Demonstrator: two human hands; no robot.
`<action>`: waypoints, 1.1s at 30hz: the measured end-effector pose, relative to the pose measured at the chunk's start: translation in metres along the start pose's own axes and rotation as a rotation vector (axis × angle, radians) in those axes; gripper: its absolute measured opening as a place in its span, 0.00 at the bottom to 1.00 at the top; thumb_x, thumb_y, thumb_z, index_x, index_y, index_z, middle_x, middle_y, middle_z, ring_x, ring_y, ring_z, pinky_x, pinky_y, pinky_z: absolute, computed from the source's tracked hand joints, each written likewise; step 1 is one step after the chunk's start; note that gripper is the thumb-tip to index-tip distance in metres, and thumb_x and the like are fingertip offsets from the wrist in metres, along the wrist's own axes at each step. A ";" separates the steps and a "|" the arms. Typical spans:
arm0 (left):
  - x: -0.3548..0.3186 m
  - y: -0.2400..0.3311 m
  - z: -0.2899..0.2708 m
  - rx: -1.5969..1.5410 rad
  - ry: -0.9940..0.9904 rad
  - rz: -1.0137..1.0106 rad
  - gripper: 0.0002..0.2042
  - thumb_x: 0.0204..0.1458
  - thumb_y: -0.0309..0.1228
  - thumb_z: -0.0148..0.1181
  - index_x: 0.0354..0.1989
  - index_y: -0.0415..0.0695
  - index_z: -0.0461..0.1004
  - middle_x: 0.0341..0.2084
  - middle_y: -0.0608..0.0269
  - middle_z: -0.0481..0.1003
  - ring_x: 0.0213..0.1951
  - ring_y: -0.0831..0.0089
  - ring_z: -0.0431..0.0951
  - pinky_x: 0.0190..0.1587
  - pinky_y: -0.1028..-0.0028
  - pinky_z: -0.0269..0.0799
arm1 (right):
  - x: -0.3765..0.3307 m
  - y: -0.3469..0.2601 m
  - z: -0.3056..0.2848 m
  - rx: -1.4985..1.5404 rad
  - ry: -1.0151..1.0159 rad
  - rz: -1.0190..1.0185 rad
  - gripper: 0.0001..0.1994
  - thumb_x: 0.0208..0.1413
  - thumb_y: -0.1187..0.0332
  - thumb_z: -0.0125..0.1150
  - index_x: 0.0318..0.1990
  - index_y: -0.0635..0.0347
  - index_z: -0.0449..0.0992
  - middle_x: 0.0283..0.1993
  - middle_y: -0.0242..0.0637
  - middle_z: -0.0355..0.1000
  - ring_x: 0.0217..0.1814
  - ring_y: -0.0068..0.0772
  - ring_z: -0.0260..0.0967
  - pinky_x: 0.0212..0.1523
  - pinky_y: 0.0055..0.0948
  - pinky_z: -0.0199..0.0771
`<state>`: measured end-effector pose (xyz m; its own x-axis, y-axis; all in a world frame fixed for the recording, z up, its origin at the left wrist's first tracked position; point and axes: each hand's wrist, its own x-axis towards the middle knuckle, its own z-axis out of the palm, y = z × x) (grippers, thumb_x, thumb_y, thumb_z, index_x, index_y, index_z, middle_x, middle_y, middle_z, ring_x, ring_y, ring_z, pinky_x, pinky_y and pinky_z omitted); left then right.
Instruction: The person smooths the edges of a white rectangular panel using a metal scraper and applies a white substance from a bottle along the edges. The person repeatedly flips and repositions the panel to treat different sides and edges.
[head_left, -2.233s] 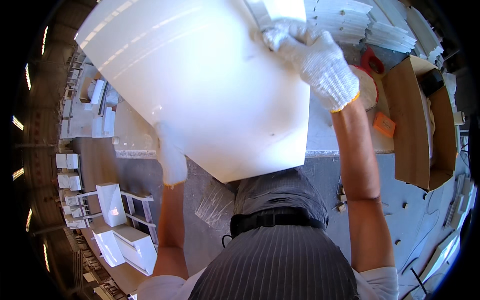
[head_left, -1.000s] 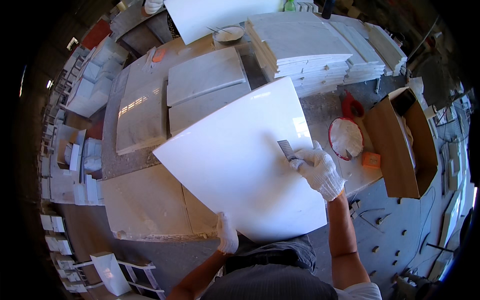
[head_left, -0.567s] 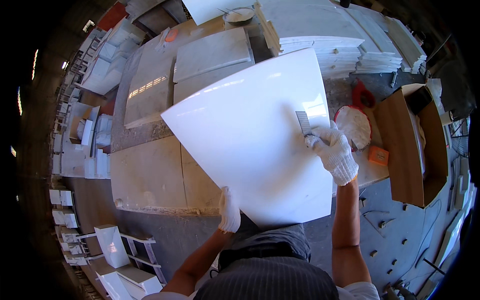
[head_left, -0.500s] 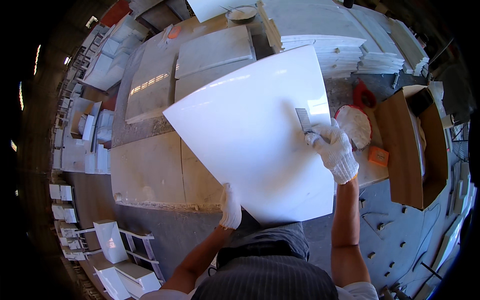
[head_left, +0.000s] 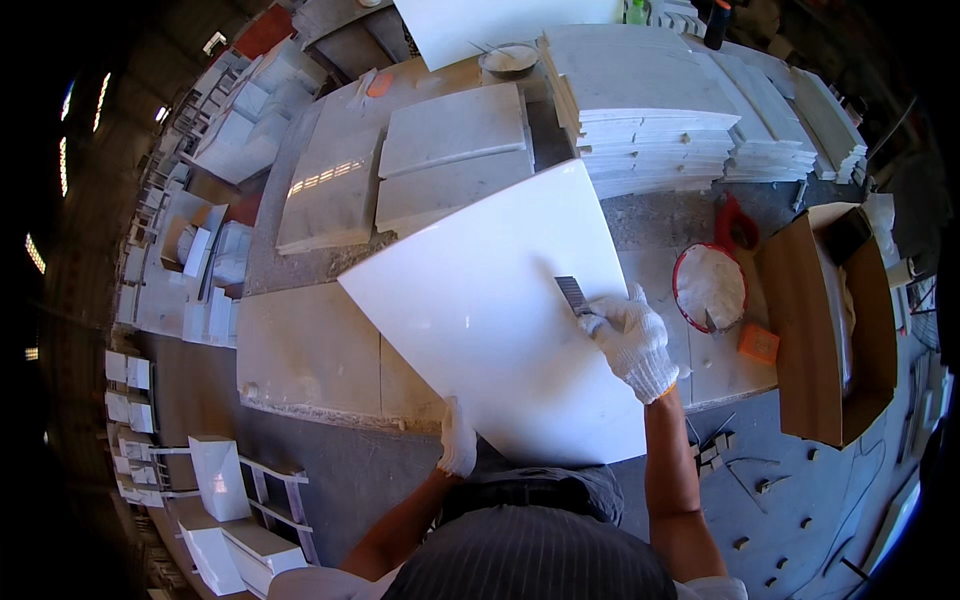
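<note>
A glossy white stone slab (head_left: 480,290) stands tilted in front of me, its lower edge close to my waist. My left hand (head_left: 457,440), in a white knitted glove, is closed on the slab's lower left edge; its fingers behind the slab are hidden. In my gloved right hand (head_left: 635,345) is a putty knife (head_left: 571,293), its flat metal blade at the slab's face; whether it touches cannot be told. To the right of that hand sits a red-rimmed bowl (head_left: 688,310) of white paste, with a small dark tool in it.
A small orange box (head_left: 759,344) and a tall cardboard box (head_left: 785,320) stand at the table's right end. Grey-white slabs (head_left: 455,130) lie on the table beyond, with stacked slabs (head_left: 650,130) at far right. Another bowl (head_left: 508,62) holds sticks. Small blocks (head_left: 741,543) dot the floor.
The slab's upper corner has dropped and shifted left in the view. My right hand has moved left and slightly down with the putty knife. The whole view has shifted slightly.
</note>
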<state>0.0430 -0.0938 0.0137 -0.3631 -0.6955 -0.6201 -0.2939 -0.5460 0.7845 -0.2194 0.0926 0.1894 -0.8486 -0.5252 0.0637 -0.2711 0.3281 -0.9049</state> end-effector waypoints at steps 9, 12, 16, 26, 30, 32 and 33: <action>-0.037 0.117 -0.003 0.708 0.147 0.491 0.23 0.63 0.40 0.52 0.58 0.35 0.65 0.52 0.49 0.70 0.55 0.62 0.69 0.58 0.65 0.63 | -0.009 0.000 0.002 -0.060 0.069 -0.026 0.05 0.45 0.68 0.71 0.31 0.55 0.85 0.29 0.38 0.80 0.32 0.40 0.68 0.39 0.33 0.71; -0.052 0.196 0.025 0.749 0.365 1.081 0.28 0.59 0.34 0.57 0.64 0.33 0.58 0.62 0.48 0.63 0.62 0.58 0.63 0.63 0.61 0.59 | -0.012 0.005 0.007 -0.063 0.103 -0.094 0.06 0.43 0.69 0.73 0.30 0.54 0.85 0.28 0.37 0.79 0.32 0.40 0.67 0.34 0.34 0.69; -0.070 0.277 0.097 0.958 0.287 1.429 0.29 0.49 0.39 0.67 0.59 0.42 0.67 0.49 0.51 0.73 0.54 0.50 0.69 0.57 0.59 0.63 | -0.018 -0.005 0.001 0.060 0.062 -0.040 0.03 0.48 0.73 0.68 0.31 0.57 0.83 0.27 0.36 0.79 0.26 0.31 0.73 0.70 0.48 0.48; -0.073 0.294 0.112 1.040 0.150 1.315 0.12 0.39 0.31 0.65 0.29 0.36 0.74 0.24 0.52 0.72 0.28 0.59 0.71 0.34 0.65 0.67 | -0.031 -0.033 -0.007 -0.036 0.034 -0.063 0.14 0.37 0.76 0.69 0.34 0.48 0.86 0.35 0.40 0.75 0.35 0.39 0.71 0.37 0.34 0.73; -0.073 0.288 0.099 0.983 0.160 1.394 0.21 0.39 0.50 0.69 0.24 0.42 0.74 0.20 0.56 0.71 0.24 0.56 0.70 0.31 0.61 0.65 | -0.042 -0.033 -0.010 -0.014 -0.005 -0.085 0.14 0.37 0.72 0.72 0.35 0.42 0.86 0.34 0.34 0.72 0.37 0.39 0.69 0.40 0.36 0.71; -0.080 0.285 0.100 0.940 0.188 1.396 0.22 0.41 0.51 0.67 0.23 0.43 0.73 0.18 0.58 0.70 0.23 0.56 0.69 0.31 0.61 0.64 | -0.044 -0.032 -0.011 -0.040 -0.037 -0.117 0.14 0.38 0.72 0.71 0.35 0.41 0.86 0.34 0.33 0.72 0.37 0.39 0.69 0.40 0.36 0.70; -0.083 0.284 0.099 0.915 0.203 1.400 0.22 0.41 0.52 0.67 0.22 0.43 0.73 0.18 0.58 0.70 0.23 0.57 0.69 0.31 0.62 0.63 | -0.045 -0.031 -0.012 -0.054 -0.050 -0.136 0.14 0.38 0.72 0.71 0.35 0.40 0.86 0.34 0.32 0.72 0.37 0.38 0.69 0.40 0.36 0.70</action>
<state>-0.0984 -0.1449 0.2877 -0.6809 -0.4609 0.5692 -0.2735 0.8809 0.3862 -0.1784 0.1151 0.2198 -0.7788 -0.6060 0.1617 -0.4069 0.2921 -0.8655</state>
